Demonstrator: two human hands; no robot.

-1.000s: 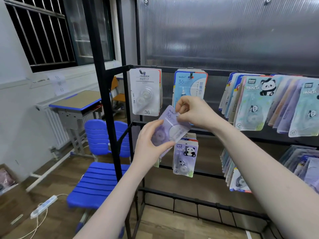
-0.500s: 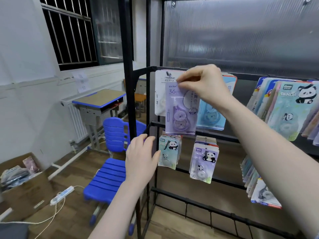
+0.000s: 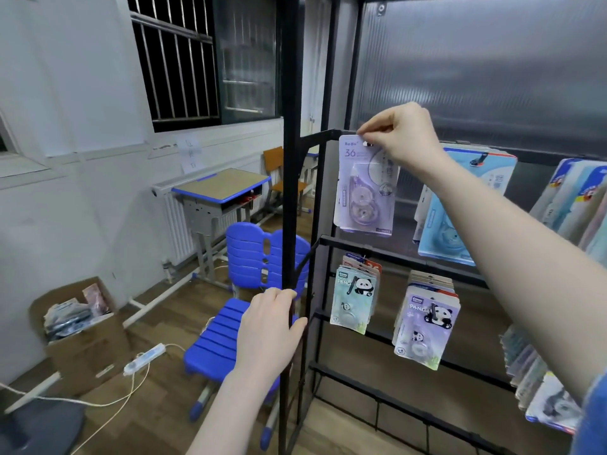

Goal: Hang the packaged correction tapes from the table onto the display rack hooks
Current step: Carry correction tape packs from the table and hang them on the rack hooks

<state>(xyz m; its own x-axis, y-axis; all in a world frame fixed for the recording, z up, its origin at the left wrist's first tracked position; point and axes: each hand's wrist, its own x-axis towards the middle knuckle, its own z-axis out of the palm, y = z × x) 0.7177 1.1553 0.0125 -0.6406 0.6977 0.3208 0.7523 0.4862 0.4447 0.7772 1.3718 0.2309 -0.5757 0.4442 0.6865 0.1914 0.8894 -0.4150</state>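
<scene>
At the rack's top bar, far left, the right hand [image 3: 399,136] pinches the lilac correction tape pack [image 3: 364,188] by its hang-hole to seat it, while the left hand [image 3: 267,330] grasps the rack post [image 3: 289,192], apparently for steadiness.

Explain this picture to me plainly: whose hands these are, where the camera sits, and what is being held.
There is no machine here. A person wears one camera on the head, looking forward and down, so both arms reach in from below. The right hand pinches the top of a purple packet of correction tape, holding it up at the rack's top bar, where its hooks are. The left hand grips the rack's black post. Panda packets hang lower down. To the left stand a blue chair, a desk and a cardboard box.
</scene>
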